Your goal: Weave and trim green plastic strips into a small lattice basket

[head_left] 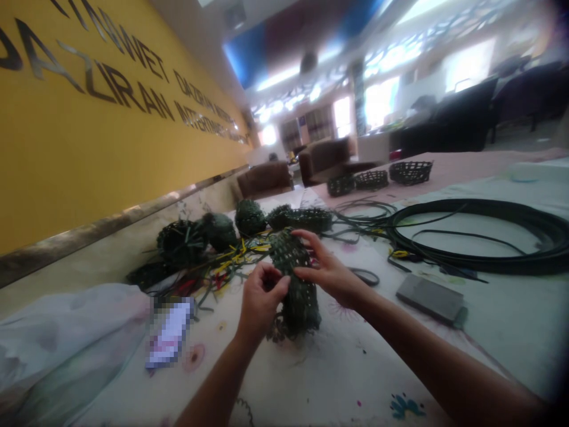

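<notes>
Clamps green woven piece (301,305) between left hand (263,298) and right hand (332,273); has dark coil (502,263) right of both.

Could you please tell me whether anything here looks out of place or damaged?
The loose yellow strips, left of the held woven piece, lie strewn at odd angles, untidy compared with the dark coil at right. No spill or clear damage stands out.
</notes>
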The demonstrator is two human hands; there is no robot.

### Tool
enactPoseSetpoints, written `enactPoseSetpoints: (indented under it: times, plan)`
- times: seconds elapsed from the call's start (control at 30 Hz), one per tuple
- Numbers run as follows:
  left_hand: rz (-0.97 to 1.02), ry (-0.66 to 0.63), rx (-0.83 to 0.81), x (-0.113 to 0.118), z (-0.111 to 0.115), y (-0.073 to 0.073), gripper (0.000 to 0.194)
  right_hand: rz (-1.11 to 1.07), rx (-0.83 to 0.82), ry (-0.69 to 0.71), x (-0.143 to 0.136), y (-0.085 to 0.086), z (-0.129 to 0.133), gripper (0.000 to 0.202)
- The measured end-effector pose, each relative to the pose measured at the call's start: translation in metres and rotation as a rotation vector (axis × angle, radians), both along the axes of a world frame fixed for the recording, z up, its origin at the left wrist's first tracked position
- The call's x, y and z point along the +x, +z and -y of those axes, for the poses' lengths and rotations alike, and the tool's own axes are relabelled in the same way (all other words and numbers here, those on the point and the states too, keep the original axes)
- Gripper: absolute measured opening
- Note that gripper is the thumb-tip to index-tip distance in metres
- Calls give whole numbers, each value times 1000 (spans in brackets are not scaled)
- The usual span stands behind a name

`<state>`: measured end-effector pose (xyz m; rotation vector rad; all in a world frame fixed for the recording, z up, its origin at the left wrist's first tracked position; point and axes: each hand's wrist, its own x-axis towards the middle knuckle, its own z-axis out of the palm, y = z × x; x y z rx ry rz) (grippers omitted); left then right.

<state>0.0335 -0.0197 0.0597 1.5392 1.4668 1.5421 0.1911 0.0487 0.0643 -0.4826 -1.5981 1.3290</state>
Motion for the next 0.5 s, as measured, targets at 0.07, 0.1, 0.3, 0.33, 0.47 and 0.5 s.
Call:
enactPoseSetpoints:
  times: [0.07,0.1,0.3,0.33,0.47,0.5]
  plan:
    - [-3,2,1,1,-1,-1,20,4,-10,6,0,1,0,69]
    - [1,5,2,1,-1,-1,20,8,-16,12,1,1,0,69]
    - [83,34,14,7,-2,-2,21,24,-25,15,1,3,2,69]
    - [104,41,15,8,-2,-3,21,19,-23,15,1,3,2,69]
    - [186,68,16,11,-2,-7,19,-2,-33,28,0,2,3,68]
    - [205,67,16,11,-3,-8,19,-3,-37,31,0,2,3,68]
